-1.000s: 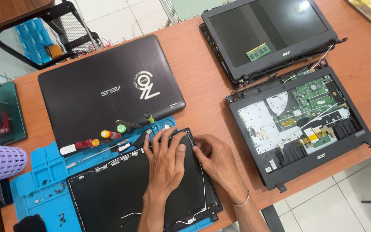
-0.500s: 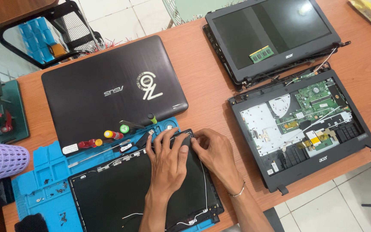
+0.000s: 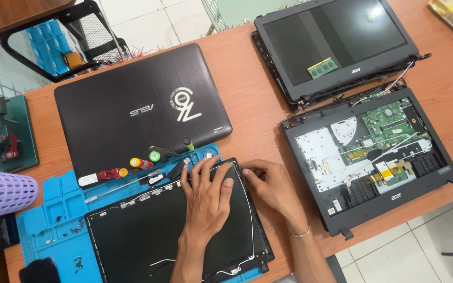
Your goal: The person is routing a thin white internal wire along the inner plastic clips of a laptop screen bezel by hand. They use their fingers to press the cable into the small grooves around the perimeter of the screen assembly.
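A black laptop lid cover (image 3: pixel 148 236) lies inside-up on a blue repair mat (image 3: pixel 53 220). My left hand (image 3: pixel 205 196) rests flat on the cover's upper right part, fingers spread. My right hand (image 3: pixel 271 186) is at the cover's top right corner, with its fingertips pinching the thin white cable (image 3: pixel 251 220) that runs along the right edge.
A closed black laptop (image 3: pixel 137 110) lies above the mat, with screwdrivers (image 3: pixel 132 165) along its front edge. An opened laptop base (image 3: pixel 370 152) with a bare circuit board lies to the right, and its screen (image 3: pixel 336 39) carries a green memory stick (image 3: pixel 322 67). A purple basket (image 3: pixel 1 194) sits at left.
My two hands stay at the cover's top right corner; the fingers shifted only slightly. The view has shifted a little.
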